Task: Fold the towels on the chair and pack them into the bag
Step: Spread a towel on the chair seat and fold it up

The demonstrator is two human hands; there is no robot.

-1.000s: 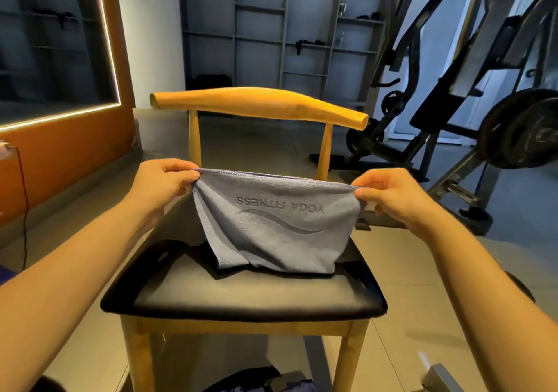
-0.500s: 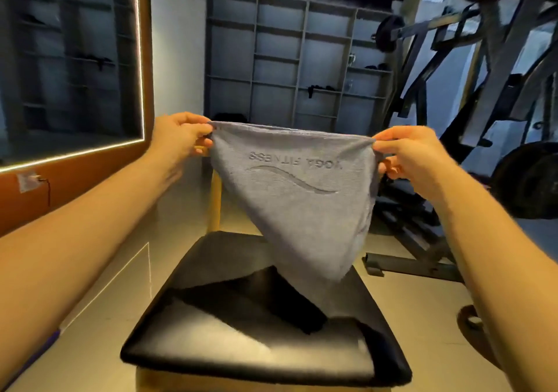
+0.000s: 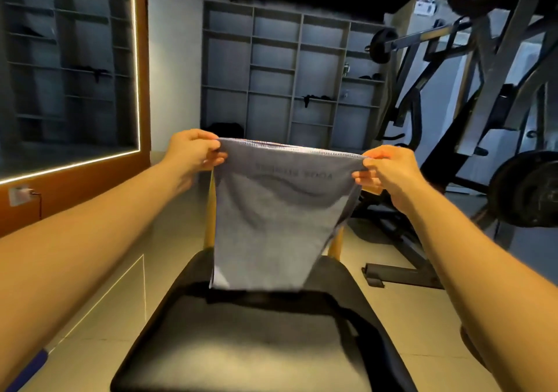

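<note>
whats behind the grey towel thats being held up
Two wooden posts of the chair peek out at either edge of the towel, above the black seat. The rest of the backrest is covered by the cloth and cannot be seen.

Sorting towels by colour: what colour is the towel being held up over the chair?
The towel is grey-blue, seen best in the head view.

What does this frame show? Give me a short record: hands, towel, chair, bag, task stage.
left hand: pinches the upper left corner of the towel
right hand: pinches the upper right corner
towel: grey, held up by its top edge, hanging over the seat; lettering blurred
chair: black seat, wooden posts behind the towel
bag: not in view
stage: towel in the air, not yet packed
</note>
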